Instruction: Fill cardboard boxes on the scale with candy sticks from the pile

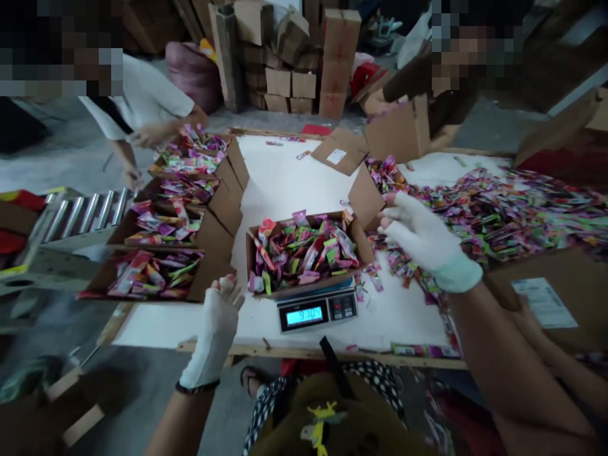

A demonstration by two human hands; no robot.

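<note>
L hand [217, 326] in white glove, forearm angled up, fingers raised, just in front of box [254, 253] of snack packets [304, 253]; box sits on digital scale [316, 310]; R hand [425, 234], gloved too, wrist bent, fingers curled by box flap [365, 196], over loose packets [503, 215]; hands well apart, can't tell if either holds anything.

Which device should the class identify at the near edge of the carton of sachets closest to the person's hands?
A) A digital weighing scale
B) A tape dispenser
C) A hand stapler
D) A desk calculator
A. A digital weighing scale with a lit blue display sits at the near edge of the open cardboard carton.
</note>
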